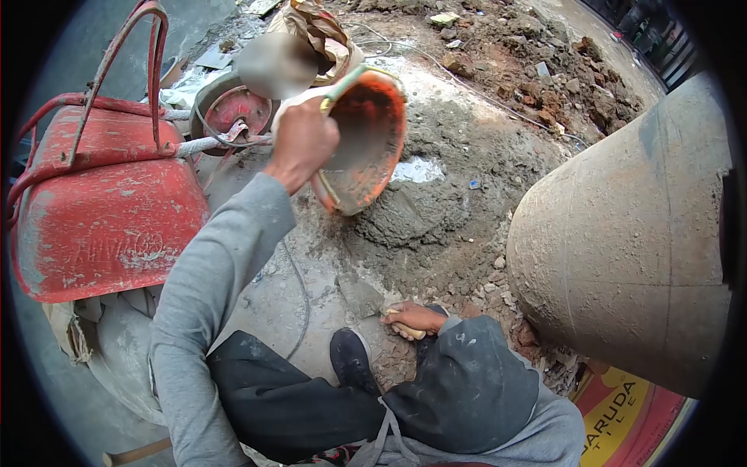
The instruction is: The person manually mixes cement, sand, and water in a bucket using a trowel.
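At the far left, a battered red metal wheelbarrow (101, 210) is seen tipped on the ground. Raised lettering is pressed into its tray, but it is too worn and mortar-streaked to be read. Its red-hubbed wheel (233, 109) is seen just behind it.

The left hand (303, 140), reached out on a grey sleeve, is clenched over the rim of a round orange plastic bucket (366, 148). The bucket is held off the ground and tilted on its side, with its mouth turned down and to the right. Its inner wall is smeared with grey mortar, and a pale green band is seen along its rim.

Directly below the bucket's mouth, a low heap of wet grey mortar (405, 210) is spread on the concrete ground, with a small puddle of water (416, 170) just beside it.

Nearer the body, a steel trowel with a pale wooden handle (366, 300) is grasped by the right hand (416, 317), and its mortar-caked blade is laid flat on the ground. A black shoe (352, 359) is planted just beside it.

The right side is filled by a large, cement-crusted mixer drum (622, 233). Under it, at the lower right, a red and yellow panel (622, 409) is marked "GARUDA", and the smaller letters below it are cut off.
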A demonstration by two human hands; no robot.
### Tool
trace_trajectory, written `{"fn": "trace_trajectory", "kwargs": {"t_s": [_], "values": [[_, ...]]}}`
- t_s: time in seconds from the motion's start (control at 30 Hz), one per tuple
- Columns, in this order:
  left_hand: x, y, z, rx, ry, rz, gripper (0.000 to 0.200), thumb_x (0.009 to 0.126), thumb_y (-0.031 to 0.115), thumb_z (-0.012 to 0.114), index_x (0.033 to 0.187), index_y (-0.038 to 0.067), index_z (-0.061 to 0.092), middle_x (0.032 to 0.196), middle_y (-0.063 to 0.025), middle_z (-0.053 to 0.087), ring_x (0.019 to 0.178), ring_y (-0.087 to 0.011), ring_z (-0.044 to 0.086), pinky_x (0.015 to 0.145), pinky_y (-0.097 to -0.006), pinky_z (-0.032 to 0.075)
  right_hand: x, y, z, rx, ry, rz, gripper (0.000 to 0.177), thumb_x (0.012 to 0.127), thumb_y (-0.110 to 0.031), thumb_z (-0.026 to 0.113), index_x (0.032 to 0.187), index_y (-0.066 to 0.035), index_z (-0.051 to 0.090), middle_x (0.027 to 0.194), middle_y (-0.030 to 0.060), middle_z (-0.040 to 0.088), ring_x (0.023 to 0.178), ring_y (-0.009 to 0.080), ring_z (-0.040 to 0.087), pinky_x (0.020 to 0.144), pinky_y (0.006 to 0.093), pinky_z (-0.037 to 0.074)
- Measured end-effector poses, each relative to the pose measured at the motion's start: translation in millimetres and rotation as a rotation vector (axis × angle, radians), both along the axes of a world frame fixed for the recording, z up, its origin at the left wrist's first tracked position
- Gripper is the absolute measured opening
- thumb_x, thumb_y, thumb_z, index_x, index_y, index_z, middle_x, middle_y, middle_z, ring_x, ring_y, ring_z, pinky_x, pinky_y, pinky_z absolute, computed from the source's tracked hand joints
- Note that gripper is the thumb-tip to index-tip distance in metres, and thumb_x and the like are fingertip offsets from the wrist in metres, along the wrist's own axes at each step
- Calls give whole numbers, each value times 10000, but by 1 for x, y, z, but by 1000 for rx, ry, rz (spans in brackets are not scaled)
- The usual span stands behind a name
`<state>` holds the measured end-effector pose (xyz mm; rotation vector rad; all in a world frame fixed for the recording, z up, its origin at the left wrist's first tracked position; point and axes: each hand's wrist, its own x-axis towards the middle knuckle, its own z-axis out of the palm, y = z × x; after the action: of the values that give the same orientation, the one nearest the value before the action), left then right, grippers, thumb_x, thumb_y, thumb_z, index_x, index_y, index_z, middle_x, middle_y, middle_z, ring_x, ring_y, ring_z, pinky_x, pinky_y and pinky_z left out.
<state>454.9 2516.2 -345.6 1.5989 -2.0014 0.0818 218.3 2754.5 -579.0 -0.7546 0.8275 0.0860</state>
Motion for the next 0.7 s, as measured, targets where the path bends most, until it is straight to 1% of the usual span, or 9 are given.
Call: {"fn": "trace_trajectory", "kwargs": {"t_s": [0.07, 0.13, 0.3, 0.37, 0.4, 0.43, 0.5, 0.63, 0.7], "values": [[-35, -20, -1, -2, -56, -113, 186, 761, 40, 549, 910, -34, 634, 757, -266, 651, 665, -403, 665, 650, -496, 546, 1, -2, 6, -2, 0, 10, 263, 918, -310, 669, 858, -86, 544, 651, -17, 534, 490, 76, 513, 427, 246, 410], [-73, -43, -1, -182, -112, -261, 38, 804, 27, 532, 823, 16, 564, 723, -199, 651, 643, -353, 667, 614, -437, 543, 2, 3, -4, -2, 20, -43, 251, 917, -308, 674, 879, -93, 549, 645, -30, 527, 479, 65, 507, 421, 234, 415], [-135, -110, 9, -466, -241, -354, 26, 822, 60, 587, 800, 64, 573, 684, -113, 637, 577, -282, 664, 535, -393, 558, 3, -17, 13, 12, -28, -76, 230, 921, -282, 670, 906, -85, 552, 634, -23, 531, 463, 75, 517, 420, 248, 430], [-135, -124, 30, -572, -250, -419, 54, 828, 88, 599, 821, 35, 597, 665, -123, 629, 583, -283, 656, 552, -400, 542, 3, -15, -5, -99, 46, -84, 676, 858, -384, 704, 1312, 64, 480, 635, 20, 542, 486, 119, 540, 447, 280, 450], [-132, -120, 42, -676, -262, -406, 98, 832, 128, 636, 772, 49, 638, 650, -97, 654, 588, -228, 667, 555, -371, 548, 2, -17, -12, -161, 21, -73, 735, 880, -347, 687, 1417, 60, 393, 640, 21, 554, 484, 113, 543, 447, 274, 447], [-126, -113, 57, -617, -84, -484, 201, 822, 222, 690, 768, 64, 578, 698, -142, 609, 669, -324, 644, 597, -422, 516, -1, -23, -3, -161, 14, -71, 735, 880, -347, 687, 1417, 60, 393, 640, 21, 554, 484, 113, 543, 447, 274, 447], [-108, -104, 72, -658, -132, -468, 66, 800, 97, 566, 755, 56, 540, 690, -161, 586, 663, -344, 628, 600, -430, 510, -12, -31, 22, -228, -16, -123, 682, 903, -315, 665, 1394, 81, 407, 649, 25, 561, 489, 99, 544, 450, 267, 442], [-57, -65, 79, -464, -132, -305, 37, 812, 33, 536, 814, 5, 561, 710, -233, 592, 687, -416, 616, 597, -477, 493, -50, -38, 56, -312, 156, -163, 514, 909, -266, 657, 1309, 30, 530, 656, 3, 558, 481, 80, 518, 450, 251, 420], [-18, -47, 70, -415, -214, -215, 120, 820, 113, 598, 812, -6, 601, 674, -164, 637, 595, -294, 646, 570, -415, 501, -75, -34, 66, -361, 256, -192, 439, 898, -246, 658, 1245, 9, 576, 690, 5, 575, 500, 77, 526, 466, 235, 420]]}}
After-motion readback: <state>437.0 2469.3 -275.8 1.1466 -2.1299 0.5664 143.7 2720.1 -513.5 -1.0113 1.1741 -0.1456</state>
